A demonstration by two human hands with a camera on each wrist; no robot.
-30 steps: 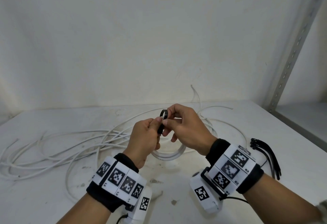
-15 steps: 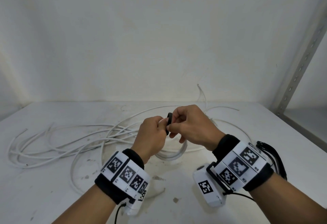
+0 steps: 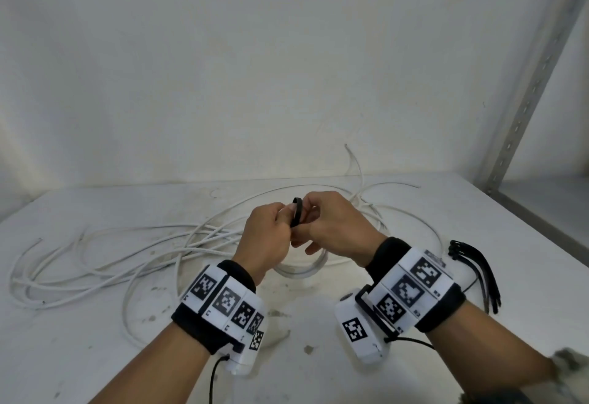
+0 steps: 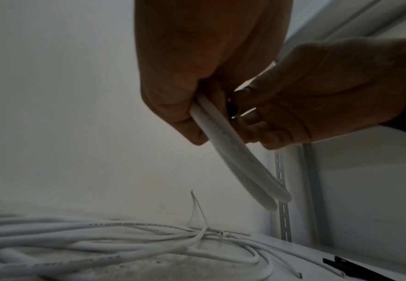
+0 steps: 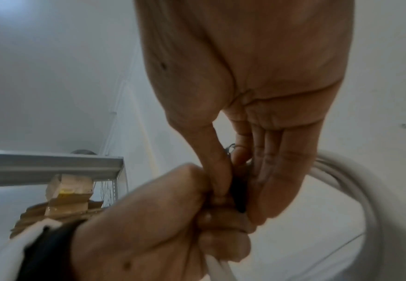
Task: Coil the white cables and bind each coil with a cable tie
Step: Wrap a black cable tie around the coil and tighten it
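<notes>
Coiled white cable (image 3: 302,271) hangs in a small loop below the two hands, held up off the white table (image 3: 366,381); its lower arc shows between the wrists in the head view. A black cable tie (image 3: 297,212) stands up between the hands as a narrow loop, its top rising just above the knuckles.

The left hand (image 3: 266,234) has its fingers curled round the strands of the coil: the left wrist view shows two or three white strands (image 4: 233,154) running out from under those fingers and curving down to the right. The right hand (image 3: 334,223) meets the left one knuckle to knuckle and pinches the tie between thumb and forefinger (in the right wrist view the dark strip (image 5: 239,192) sits squeezed there, right against the left hand's fingers). Whether the tie's tail is already through its head cannot be made out, since the fingers cover that part.

Behind and to the left of the hands, loose white cables (image 3: 111,257) sprawl over the table in long tangled loops, one end (image 3: 352,155) standing up against the wall. To the right, near the right wrist, a bundle of spare black cable ties (image 3: 475,263) lies flat on the table. A perforated metal upright (image 3: 526,110) rises at the right edge. Both wrists wear black bands with white blocks printed with square markers (image 3: 223,300).
</notes>
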